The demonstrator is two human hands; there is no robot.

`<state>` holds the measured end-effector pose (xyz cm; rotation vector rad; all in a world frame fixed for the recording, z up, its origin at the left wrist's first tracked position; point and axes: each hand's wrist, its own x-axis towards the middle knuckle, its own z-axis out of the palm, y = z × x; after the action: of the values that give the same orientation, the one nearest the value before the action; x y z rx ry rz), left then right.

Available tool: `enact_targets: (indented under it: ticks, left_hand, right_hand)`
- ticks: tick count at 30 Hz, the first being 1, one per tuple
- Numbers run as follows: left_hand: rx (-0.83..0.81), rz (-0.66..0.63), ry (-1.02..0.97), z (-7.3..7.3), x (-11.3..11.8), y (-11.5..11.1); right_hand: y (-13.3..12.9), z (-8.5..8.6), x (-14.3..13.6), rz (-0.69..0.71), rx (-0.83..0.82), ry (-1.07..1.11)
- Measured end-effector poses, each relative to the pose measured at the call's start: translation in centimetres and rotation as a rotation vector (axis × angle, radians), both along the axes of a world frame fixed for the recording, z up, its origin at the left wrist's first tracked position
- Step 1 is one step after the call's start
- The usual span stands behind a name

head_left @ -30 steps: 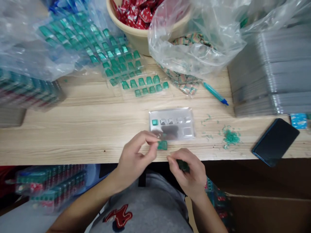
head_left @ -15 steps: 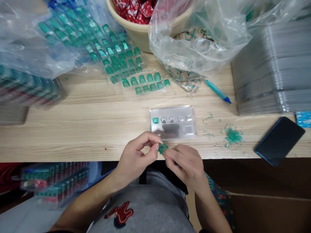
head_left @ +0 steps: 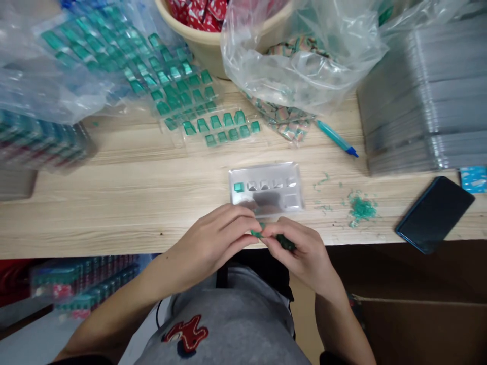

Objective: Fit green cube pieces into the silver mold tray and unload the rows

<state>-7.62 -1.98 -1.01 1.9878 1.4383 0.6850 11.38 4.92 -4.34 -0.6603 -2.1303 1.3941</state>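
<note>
My left hand (head_left: 224, 233) pinches a small green translucent keycap (head_left: 256, 233) between thumb and fingers, just over the table's front edge. The fingertips of my right hand (head_left: 300, 246) close on the same keycap from the other side. More dark green pieces (head_left: 285, 242) sit in the curl of my right fingers; their exact kind is partly hidden. Right beyond my hands lies a clear plastic blister tray (head_left: 266, 175), with one green keycap (head_left: 238, 187) in its upper left pocket. My left fingers overlap the tray's near edge in view.
Filled trays of green keycaps (head_left: 201, 94) spread at the back left. A cream bucket (head_left: 213, 53) with red packets and a clear bag (head_left: 304, 76) stand behind. To the right are a blue pen (head_left: 337, 138), green plastic scraps (head_left: 362, 209), a phone (head_left: 435, 215) and stacked clear trays (head_left: 403, 111).
My left hand has turned so its back faces up, fingers over the keycap. My right hand has rolled open toward the camera, showing dark green pieces in its curl. The camera view shifted slightly.
</note>
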Motion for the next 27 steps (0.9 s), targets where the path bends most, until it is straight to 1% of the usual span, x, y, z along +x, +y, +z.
enact_targets:
  ticks: [4,6,7,9,12,14,15,16,18,21,24,27]
  left_hand:
    - [-0.179,-0.132,-0.106,0.7,-0.3,0.6]
    - [-0.253,-0.145,-0.200,0.9,-0.2,0.7]
    - [-0.281,-0.135,-0.254,0.9,-0.1,0.7]
    - [-0.312,-0.086,-0.387,0.5,0.0,0.6]
    - [-0.366,0.073,-0.667,-0.4,0.4,0.6]
    - [-0.460,0.194,-0.913,-1.0,0.7,0.6]
    - [-0.525,0.246,-1.036,-1.2,0.8,0.6]
    - [-0.588,0.288,-1.148,-1.3,1.0,0.6]
    - [-0.672,0.358,-1.307,-1.5,1.2,0.6]
    - [-0.668,0.484,-1.382,-2.0,1.6,0.6]
    - [-0.590,0.612,-1.292,-3.0,1.9,0.5]
    - [-0.486,0.684,-1.095,-3.8,1.7,0.1]
  right_hand:
    - [0.6,0.5,0.7,0.169,-0.069,-0.005]
    - [0.7,0.6,0.8,0.209,-0.133,0.026]
    - [0.8,0.6,0.8,0.207,-0.173,0.044]
    - [0.8,0.7,0.5,0.165,-0.271,0.085]
    - [0.9,1.0,-0.1,0.038,-0.413,0.148]
    - [0.9,1.1,-0.4,-0.053,-0.444,0.176]
    - [0.9,1.2,-0.5,-0.092,-0.429,0.184]
    - [0.9,1.2,-0.6,-0.124,-0.388,0.186]
    - [0.8,1.1,-0.7,-0.160,-0.229,0.164]
    - [0.6,0.6,-0.8,-0.129,0.084,0.093]
    - [0.4,-0.3,-1.1,-0.082,0.307,0.026]
    - [1.3,-1.3,-1.8,-0.066,0.438,-0.043]
